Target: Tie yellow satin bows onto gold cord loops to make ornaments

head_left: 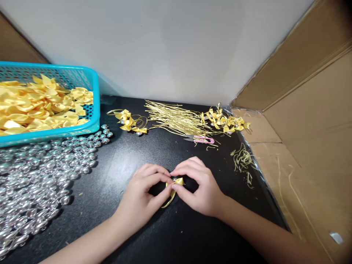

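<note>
Low over the black table, my left hand point(147, 187) and my right hand point(202, 185) meet fingertip to fingertip. Between them is a small yellow ribbon bow point(179, 181), pinched by both hands. A gold cord point(169, 201) hangs from it in a curve toward me. A bit of something silvery shows behind the bow, mostly covered by my fingers. Beyond my hands lie pink-handled thread snips point(205, 140), beside a pile of cut gold cords point(176, 117).
A turquoise basket point(95, 99) of yellow bows point(41, 106) stands left. Silver heart-like beads point(46, 172) spread before it. Bows with beads and cord lie in two groups, left point(128, 123) and right point(227, 121). Thread scraps point(243, 157) lie near the cardboard point(310, 110).
</note>
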{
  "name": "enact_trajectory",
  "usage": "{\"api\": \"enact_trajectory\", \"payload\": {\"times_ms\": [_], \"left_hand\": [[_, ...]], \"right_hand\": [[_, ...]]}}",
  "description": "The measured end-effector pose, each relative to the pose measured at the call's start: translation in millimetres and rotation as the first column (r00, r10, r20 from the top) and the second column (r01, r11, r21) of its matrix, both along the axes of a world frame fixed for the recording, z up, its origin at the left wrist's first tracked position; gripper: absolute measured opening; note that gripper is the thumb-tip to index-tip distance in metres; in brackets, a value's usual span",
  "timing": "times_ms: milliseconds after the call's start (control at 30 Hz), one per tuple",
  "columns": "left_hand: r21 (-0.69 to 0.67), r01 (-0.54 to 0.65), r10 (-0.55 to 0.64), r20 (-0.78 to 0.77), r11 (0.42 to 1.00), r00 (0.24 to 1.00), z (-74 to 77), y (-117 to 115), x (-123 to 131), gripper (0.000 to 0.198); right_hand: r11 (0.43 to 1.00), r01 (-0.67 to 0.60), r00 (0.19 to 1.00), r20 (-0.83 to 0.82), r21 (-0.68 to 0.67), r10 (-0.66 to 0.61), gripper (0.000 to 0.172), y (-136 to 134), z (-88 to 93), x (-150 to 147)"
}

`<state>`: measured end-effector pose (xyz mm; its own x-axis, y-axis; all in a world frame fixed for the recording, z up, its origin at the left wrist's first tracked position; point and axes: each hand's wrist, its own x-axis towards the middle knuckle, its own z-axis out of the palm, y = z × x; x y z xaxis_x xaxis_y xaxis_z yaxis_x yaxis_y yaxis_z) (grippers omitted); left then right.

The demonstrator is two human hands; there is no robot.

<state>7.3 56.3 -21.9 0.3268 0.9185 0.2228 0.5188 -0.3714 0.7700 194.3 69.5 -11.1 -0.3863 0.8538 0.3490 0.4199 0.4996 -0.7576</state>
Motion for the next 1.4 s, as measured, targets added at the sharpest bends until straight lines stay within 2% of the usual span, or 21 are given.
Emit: {"api": "enact_trajectory", "payload": {"times_ms": [67,167,300,500,700,967,1033,1133,1200,1333,1400], "left_hand": [[-0.006,-0.001,0.001,0.0,1.0,1.0,0.0,0,0,0.008],[-0.012,0.002,-0.002,-0.003,1.0,1.0,0.8,0,1,0.009],[-0.004,0.006,-0.006,-0.009,1.0,1.0,1.5,0,2,0.009],[0.007,0.007,-0.007,-0.021,1.0,1.0,0.3,0,1,0.009],[0.005,0.029,-0.029,0.0,1.0,1.0,3.5,0,2,0.014],[0.003,0.058,-0.058,0.0,0.998,0.998,1.2,-1,2,0.012],[0.004,0.067,-0.067,0.005,0.998,0.998,0.8,-2,2,0.012],[0.009,0.066,-0.066,0.002,0.998,0.998,1.4,-2,2,0.012],[0.017,0.065,-0.065,0.003,0.998,0.998,1.7,-2,2,0.012],[0.022,0.069,-0.069,-0.003,0.997,0.998,1.1,-1,2,0.013],[0.016,0.07,-0.07,-0.005,0.997,0.998,0.7,0,2,0.012]], "right_hand": [[0.999,-0.043,0.996,0.083,-0.001,0.043,0.007,3,2.4,3],[0.999,-0.037,0.985,0.168,-0.003,0.037,0.011,9,9.6,8],[0.996,-0.023,0.982,0.185,-0.082,0.038,0.003,11,16.8,10],[0.99,-0.096,0.953,0.278,-0.106,0.122,0.011,10,17.8,8],[0.948,-0.232,0.875,0.38,-0.218,0.302,0.013,19,34.2,16],[0.934,-0.235,0.86,0.39,-0.27,0.33,0.011,22,38.4,19],[0.935,-0.238,0.867,0.376,-0.262,0.327,0.001,22,38.9,22],[0.953,-0.214,0.888,0.364,-0.214,0.281,0.02,22,38.7,24],[0.958,-0.214,0.887,0.373,-0.194,0.273,0.022,20,36.6,22],[0.952,-0.254,0.849,0.432,-0.171,0.304,0.006,17,30.0,16],[0.952,-0.265,0.847,0.436,-0.151,0.305,0.011,18,29.1,16]]}}
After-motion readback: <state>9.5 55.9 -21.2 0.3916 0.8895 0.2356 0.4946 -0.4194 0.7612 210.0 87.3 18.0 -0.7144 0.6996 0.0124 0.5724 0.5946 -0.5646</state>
